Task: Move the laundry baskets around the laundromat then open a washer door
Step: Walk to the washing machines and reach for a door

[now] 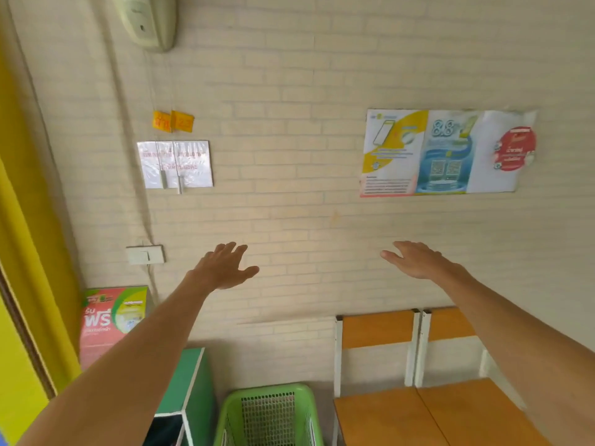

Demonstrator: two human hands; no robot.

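A green plastic laundry basket (269, 413) with a mesh wall stands on the floor at the bottom centre, against the brick wall. Both my arms stretch forward above it. My left hand (225, 267) is open with fingers spread, palm down, holding nothing. My right hand (415, 259) is likewise open and empty, level with the left one. Both hands hover well above the basket and touch nothing. No washer is in view.
Two wooden chairs (380, 329) with white frames stand right of the basket. A green shelf unit (190, 381) stands to its left. A yellow door frame (29, 252) runs along the left edge. Posters (447, 152), a notice and a light switch (145, 254) hang on the wall.
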